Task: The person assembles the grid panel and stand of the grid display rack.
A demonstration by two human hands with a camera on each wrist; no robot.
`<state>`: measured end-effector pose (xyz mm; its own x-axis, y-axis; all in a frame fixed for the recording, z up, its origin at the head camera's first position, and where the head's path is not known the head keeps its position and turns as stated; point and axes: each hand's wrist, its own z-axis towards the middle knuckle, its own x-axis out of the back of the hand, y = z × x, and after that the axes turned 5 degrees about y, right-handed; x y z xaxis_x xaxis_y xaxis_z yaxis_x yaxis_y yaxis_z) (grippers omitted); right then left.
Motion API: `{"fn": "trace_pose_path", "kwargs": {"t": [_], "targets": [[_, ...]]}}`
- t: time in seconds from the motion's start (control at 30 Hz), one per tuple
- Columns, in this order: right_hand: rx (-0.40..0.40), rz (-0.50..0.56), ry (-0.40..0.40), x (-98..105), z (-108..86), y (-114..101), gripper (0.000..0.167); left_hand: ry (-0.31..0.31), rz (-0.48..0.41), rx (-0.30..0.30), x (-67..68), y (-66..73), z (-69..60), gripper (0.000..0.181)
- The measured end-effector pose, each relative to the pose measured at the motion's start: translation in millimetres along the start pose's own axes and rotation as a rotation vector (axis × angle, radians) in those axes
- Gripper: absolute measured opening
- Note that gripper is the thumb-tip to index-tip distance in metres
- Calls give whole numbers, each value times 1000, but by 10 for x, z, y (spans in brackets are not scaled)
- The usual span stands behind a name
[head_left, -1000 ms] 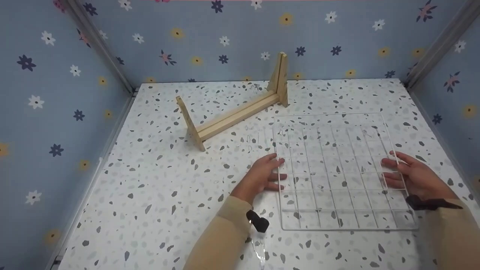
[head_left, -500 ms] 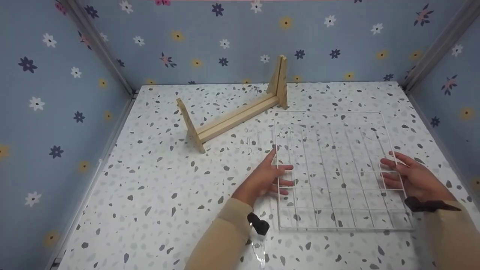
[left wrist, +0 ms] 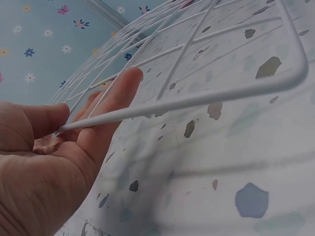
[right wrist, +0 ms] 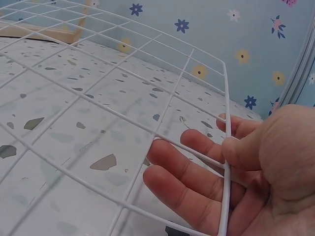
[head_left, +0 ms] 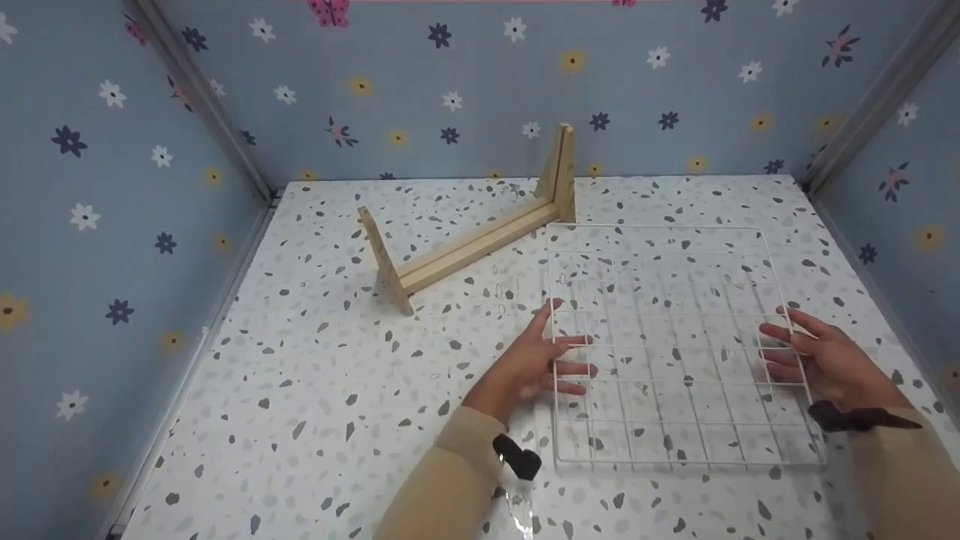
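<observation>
A white wire grid panel [head_left: 679, 347] is held over the speckled tabletop, its far edge raised and its shadow falling on the table. My left hand [head_left: 530, 367] grips its left edge. In the left wrist view, the left thumb [left wrist: 51, 118] lies on the edge rod and the fingers reach beneath it. On the opposite side, my right hand [head_left: 836, 367] holds the right edge; the right wrist view has its thumb [right wrist: 241, 150] against the rod and the other fingers spread under the mesh. Further back stands a wooden stand [head_left: 480, 249], a grooved crossbar between two upright ends.
Flower-patterned walls [head_left: 465, 90] enclose the back and both sides of the white speckled table [head_left: 315, 390]. Several small faint items [head_left: 499, 292], too faint to identify, lie between the stand and the panel. A shiny clear strip [head_left: 519, 514] is by the left forearm.
The panel's far edge has risen and now overlaps the stand's right foot in the head view. My left fingers have spread and reach further under the panel. The head view has tilted up slightly.
</observation>
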<state>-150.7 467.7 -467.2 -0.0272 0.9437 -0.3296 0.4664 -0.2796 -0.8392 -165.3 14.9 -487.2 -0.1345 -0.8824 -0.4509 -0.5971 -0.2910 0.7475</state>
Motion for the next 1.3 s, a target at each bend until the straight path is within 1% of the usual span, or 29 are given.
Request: {"fn": "trace_pose_path", "kwargs": {"t": [0.1, 0.23, 0.33, 0.4, 0.63, 0.83, 0.97, 1.1, 1.2, 1.3], "targets": [[3, 4, 17, -5, -8, -2, 82, 24, 45, -4, 9, 6, -18, 68], [-10, 16, 62, -13, -24, -6, 81, 56, 130, -18, 11, 28, -59, 62], [-22, 5, 89, -29, -37, -3, 79, 55, 160, -31, 14, 36, -94, 61], [-23, 2, 91, -35, -42, 4, 77, 52, 170, -35, 20, 35, -113, 61], [-19, 24, 91, -58, -51, 5, 76, 46, 169, -37, 26, 33, -140, 67], [-32, 7, 105, -65, -55, 6, 76, 35, 157, -37, 26, 33, -138, 69], [-50, -14, 134, -73, -45, 9, 77, 21, 149, -44, 27, 27, -131, 69], [-65, -35, 168, -100, -31, -3, 75, 1, 132, -64, 35, 39, -132, 69], [-89, -49, 207, -141, -22, -31, 78, -16, 114, -72, 43, 50, -139, 69], [-90, -81, 222, -186, -16, -72, 80, -28, 99, -78, 49, 57, -142, 68]]}}
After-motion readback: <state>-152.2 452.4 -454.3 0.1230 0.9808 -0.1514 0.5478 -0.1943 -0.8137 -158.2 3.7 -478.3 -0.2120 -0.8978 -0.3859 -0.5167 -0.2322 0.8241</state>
